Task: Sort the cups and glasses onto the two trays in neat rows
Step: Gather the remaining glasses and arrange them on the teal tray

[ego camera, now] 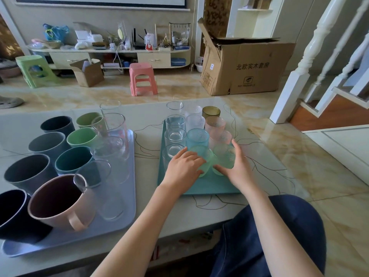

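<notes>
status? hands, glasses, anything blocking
Left hand and right hand each cupping a green glass, front row of teal tray. Rows behind filled. Nothing blocking.

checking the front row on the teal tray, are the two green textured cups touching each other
Cannot tell. In the head view the left green cup and right green cup sit side by side, but the left hand and right hand cover where they would meet.
</notes>
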Demonstrator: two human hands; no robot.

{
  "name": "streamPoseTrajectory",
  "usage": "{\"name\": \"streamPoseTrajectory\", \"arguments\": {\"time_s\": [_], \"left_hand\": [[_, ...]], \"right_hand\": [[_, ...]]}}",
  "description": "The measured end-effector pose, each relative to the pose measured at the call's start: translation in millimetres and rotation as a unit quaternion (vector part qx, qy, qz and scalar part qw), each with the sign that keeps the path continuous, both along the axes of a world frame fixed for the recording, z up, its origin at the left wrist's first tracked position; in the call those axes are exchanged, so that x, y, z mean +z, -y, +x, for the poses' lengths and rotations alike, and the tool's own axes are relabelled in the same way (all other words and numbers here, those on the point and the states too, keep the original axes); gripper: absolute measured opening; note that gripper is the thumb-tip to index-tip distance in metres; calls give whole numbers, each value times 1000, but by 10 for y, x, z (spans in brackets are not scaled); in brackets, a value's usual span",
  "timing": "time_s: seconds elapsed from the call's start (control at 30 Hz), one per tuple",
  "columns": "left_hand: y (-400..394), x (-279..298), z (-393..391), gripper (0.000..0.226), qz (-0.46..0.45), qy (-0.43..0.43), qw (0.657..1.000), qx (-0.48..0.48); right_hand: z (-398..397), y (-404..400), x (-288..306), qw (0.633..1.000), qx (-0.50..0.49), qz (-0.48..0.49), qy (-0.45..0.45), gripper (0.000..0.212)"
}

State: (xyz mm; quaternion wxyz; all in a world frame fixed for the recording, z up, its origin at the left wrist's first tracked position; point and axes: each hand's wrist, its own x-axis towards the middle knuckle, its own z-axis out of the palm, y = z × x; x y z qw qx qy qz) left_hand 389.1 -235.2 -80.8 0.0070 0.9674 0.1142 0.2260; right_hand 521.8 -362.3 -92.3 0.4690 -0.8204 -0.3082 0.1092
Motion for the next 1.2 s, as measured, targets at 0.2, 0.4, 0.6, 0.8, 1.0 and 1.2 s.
{"name": "streamPoseTrajectory", "arguments": {"time_s": [0.2, 0.4, 0.6, 0.8, 1.0, 1.2], "left_hand": [[-14, -36, -30, 45, -58, 1, 998, -12], [-72, -62, -77, 36, -47, 17, 999, 6], [-50, -91, -47, 39, -56, 24, 998, 0], [-99, -145, -189, 55, -93, 124, 987, 40], [-219, -221, -371, 47, -537, 283, 779, 157], [-433, -407, -329, 54, -728, 280, 610, 140]], "right_hand": [[-2, 10, 0, 1000, 8, -3, 1, 107], [-29, 29, 25, 1000, 13, 2, 18, 100], [-41, 26, 39, 1000, 8, 0, 15, 98], [-83, 32, 96, 999, 5, 40, -20, 86], [104, 99, 104, 979, -187, 66, -55, 52], [199, 75, -69, 975, -176, -90, -104, 40]]}}
